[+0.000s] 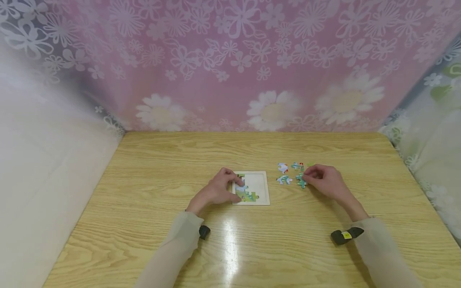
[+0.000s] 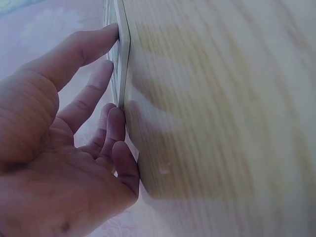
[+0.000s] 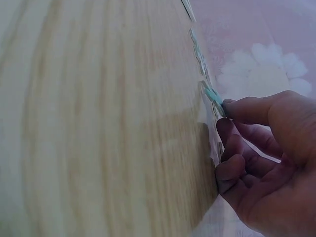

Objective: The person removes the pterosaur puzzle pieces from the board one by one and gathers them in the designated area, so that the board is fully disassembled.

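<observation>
Right hand (image 1: pixel 327 182), piece (image 1: pixel 300 181) apparently in grip

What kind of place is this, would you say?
Probably an indoor, curtained-off tabletop nook: a wood-grain table, a pink floral curtain right behind it, and a jigsaw tray on the tabletop.

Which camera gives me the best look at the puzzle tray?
The head view: it shows the puzzle tray from above, with puzzle pieces in it, though the left hand covers part. The left wrist view shows it nearly edge-on; in the right wrist view, a sliver at the top may be it.
</observation>
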Tool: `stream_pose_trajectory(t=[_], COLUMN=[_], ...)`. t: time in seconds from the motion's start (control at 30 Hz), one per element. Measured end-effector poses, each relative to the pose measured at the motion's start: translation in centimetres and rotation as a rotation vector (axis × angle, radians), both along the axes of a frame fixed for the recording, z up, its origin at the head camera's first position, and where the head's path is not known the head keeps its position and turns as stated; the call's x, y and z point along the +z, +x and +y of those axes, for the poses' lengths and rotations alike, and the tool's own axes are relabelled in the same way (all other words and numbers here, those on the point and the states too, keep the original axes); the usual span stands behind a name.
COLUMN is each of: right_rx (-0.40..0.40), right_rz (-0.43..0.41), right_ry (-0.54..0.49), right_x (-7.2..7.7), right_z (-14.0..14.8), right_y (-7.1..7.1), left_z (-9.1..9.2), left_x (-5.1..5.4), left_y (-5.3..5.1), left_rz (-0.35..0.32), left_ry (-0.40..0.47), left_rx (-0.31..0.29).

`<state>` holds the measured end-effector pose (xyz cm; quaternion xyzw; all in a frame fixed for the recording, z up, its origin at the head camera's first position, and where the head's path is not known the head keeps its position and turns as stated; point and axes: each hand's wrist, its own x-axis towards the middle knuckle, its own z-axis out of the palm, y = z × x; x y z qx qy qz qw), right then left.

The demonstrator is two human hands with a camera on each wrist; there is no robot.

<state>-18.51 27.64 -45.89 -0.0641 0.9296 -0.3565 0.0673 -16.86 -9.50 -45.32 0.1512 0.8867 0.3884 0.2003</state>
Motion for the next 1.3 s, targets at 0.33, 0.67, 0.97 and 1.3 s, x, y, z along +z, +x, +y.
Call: stream_pose_trajectory(t=[0.33,0.67,0.97,1.3], right_rx=[0.000,0.028,0.139,0.247], right_rz=[0.037,0.120,0.129,0.089], right_ry=[0.051,0.020,-0.071,-0.090], right_x=[-0.4,0.1,-0.1,0.0], right_z=[-0.1,-1.6,-5.3,-8.8], right_y=[-0.5,0.2,1.0,2.0], left_z=[-0.1,-0.1,0.0,0.0], left_x=[-0.2,-0.1,0.0,-0.1], left_y=[-0.1,-0.1,-0.1,0.0], left_rz=[-0.003,0.000,0.001,0.006], left_ry=[0.004,-0.014,-0.008,-0.020], left_rx=[0.007,-0.001,0.003,0.006])
